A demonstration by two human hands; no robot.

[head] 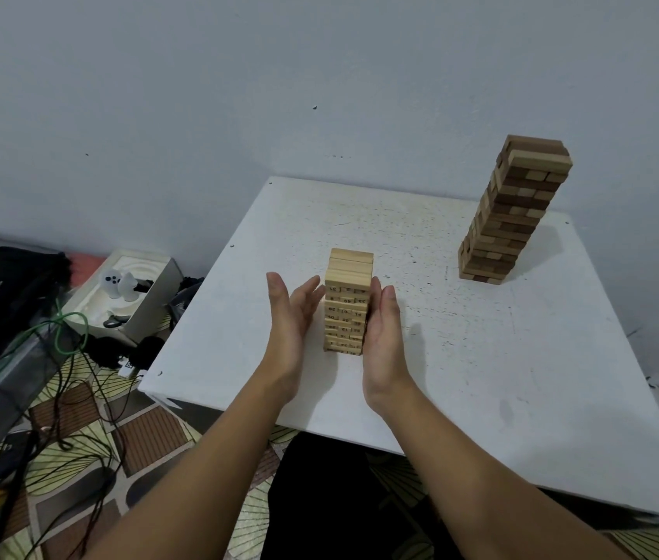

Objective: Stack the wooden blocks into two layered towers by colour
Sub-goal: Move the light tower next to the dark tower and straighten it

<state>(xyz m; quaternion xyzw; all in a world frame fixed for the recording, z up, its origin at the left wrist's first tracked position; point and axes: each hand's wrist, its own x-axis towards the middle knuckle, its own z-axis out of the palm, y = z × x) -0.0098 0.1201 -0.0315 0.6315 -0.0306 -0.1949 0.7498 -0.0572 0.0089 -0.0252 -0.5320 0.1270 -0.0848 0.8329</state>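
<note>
A light tower [347,303] of pale, numbered wooden blocks stands upright on the white table [461,357], toward its near-left part. The left hand [291,329] is just left of this tower, fingers straight and spread, palm facing it; only the fingertips reach its upper left edge, and whether they touch cannot be told. The right hand [384,337] lies flat against the tower's right side, fingers straight and together, curling round nothing. Both hands are held wide, flanking the tower rather than gripping it.

Well to the right of the light tower and farther back stands a taller mixed tower [511,212] of dark and tan blocks. Left of the light tower, off the table on the floor, an open white box [134,293] holds a moulded tray with small white objects in it. Black cables and a green cable [65,329] lie nearer than that box.
</note>
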